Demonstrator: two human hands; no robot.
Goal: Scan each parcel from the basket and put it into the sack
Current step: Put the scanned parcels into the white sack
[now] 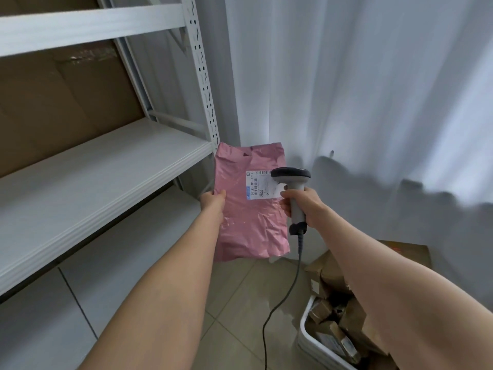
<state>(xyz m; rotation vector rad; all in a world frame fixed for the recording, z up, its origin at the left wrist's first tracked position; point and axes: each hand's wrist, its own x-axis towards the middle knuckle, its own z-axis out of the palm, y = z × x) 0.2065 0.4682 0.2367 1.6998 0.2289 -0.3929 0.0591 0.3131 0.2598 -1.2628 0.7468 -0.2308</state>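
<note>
The pink parcel (248, 225) is held up in the air in front of the person, between the corner of the shelving and the curtain, well above the floor. Its white shipping label (256, 188) sits on the upper right of the face, turned sideways. I can read "501E" and "M1" in large print along one edge. The barcodes and smaller lines are too fine to read.

The left hand (214, 200) grips the parcel's left edge, thumb on the front and fingers hidden behind. The right hand (302, 205) is wrapped round the handle of a grey scanner (291, 174), whose dark head sits over the label's right end. Its black cable (280, 303) hangs down towards the floor.

The floor is pale beige tile (240, 303). A white metal rack (106, 169) stands on the left with brown cartons (66, 97) behind its shelves, and a white curtain (373, 89) covers the back of the room. At the lower right a white basket (302, 329) holds a jumble of brown cardboard parcels (330, 329), with a larger cardboard box (408, 249) beyond it.

The parcel is a glossy plastic mailer, wrinkled all over, with its top edge folded and creased
</note>
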